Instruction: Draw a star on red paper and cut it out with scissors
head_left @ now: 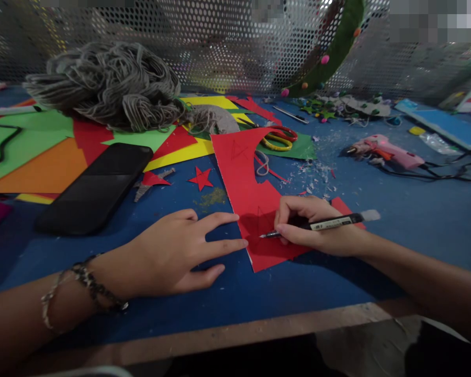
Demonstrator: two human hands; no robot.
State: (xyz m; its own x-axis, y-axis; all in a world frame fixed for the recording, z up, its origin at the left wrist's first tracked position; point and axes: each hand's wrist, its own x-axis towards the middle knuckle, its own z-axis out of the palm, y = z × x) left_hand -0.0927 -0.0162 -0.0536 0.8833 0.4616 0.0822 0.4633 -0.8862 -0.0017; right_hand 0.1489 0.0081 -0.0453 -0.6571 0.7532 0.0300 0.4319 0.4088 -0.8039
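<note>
A red sheet of paper (241,183) with a curved cut-out on its right side lies on the blue table. A star outline is drawn near its top, and part of another line drawing shows lower down. My right hand (317,225) grips a black pen (332,222), its tip at the lower drawing. My left hand (180,251) is spread, two fingertips touching the paper's left edge. Left of the sheet lies a cut red star (201,178), beside a star (153,181) partly wrapped in grey yarn. Scissors (278,139) with red and yellow handles lie behind the sheet.
A black phone (96,188) lies at left, near coloured paper sheets (39,167) and a heap of grey yarn (110,86). At right is a pink glue gun (392,151) with a black cord. Paper scraps (317,175) litter the table before a perforated metal screen (227,47).
</note>
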